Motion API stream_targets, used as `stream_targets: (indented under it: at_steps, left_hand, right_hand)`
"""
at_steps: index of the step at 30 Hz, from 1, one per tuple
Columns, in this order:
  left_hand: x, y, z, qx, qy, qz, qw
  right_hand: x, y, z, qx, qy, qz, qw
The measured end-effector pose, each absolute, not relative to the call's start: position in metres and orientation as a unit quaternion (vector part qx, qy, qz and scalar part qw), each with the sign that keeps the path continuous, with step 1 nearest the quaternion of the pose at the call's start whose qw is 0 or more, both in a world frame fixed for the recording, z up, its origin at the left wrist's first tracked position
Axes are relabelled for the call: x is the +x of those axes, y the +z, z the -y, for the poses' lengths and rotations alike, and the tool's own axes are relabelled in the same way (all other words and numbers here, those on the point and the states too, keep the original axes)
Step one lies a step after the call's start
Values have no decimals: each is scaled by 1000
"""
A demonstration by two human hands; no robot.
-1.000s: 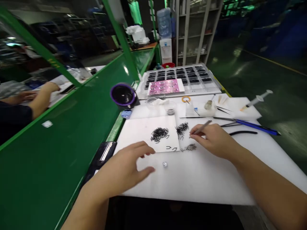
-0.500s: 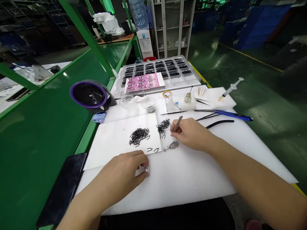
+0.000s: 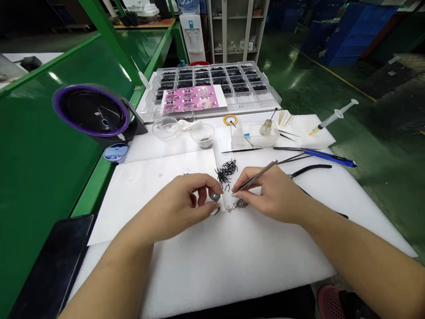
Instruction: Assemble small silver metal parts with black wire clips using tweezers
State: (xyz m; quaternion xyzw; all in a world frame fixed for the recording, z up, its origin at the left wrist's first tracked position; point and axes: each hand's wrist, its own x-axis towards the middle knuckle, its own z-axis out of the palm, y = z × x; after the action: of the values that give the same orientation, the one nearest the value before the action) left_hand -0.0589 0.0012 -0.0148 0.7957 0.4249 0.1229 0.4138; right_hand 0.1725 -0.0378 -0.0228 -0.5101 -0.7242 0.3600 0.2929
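Note:
My left hand (image 3: 181, 201) is closed, pinching a small grey shiny piece (image 3: 215, 196) between the fingertips and thumb. Its exact kind is too small to make out. In my right hand (image 3: 277, 199) are slim metal tweezers (image 3: 260, 174), their tips pointing left and down. Just below those tips lies a little pile of tiny metal bits (image 3: 239, 204) on the white foam sheet (image 3: 245, 252). Behind both hands is a heap of black forked pieces (image 3: 226, 171). Another heap of them, on the white paper (image 3: 149, 181), is mostly hidden by my left hand.
A compartment tray (image 3: 239, 95) of black parts stands at the back, a pink printed sheet (image 3: 191, 98) on it. Nearer are clear dishes (image 3: 203, 135), a small glass jar (image 3: 266, 127), a syringe (image 3: 334, 117), a blue-handled knife (image 3: 330, 156) and black-handled pliers (image 3: 312, 169). A purple-rimmed round device (image 3: 91, 110) stands left.
My left hand has lifted and moved up and right with the small grey piece, near the tweezers. The tweezers now lean lower, tips by the metal bits. The view has shifted slightly.

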Motion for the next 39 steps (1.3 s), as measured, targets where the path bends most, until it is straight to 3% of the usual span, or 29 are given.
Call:
stream_targets:
  at_steps: [8,27,39]
  left_hand:
    - [-60,-12,7,751,16,-430,501]
    - [-56,-13,9,751,83,-467,459]
    - [-59,-17,8,732,58,-478,482]
  right_hand:
    - [167,-23,41,-506,379,738,236]
    - [166,-23,42,-491,330,777,215]
    - [166,-22,42,-491,336,773,220]
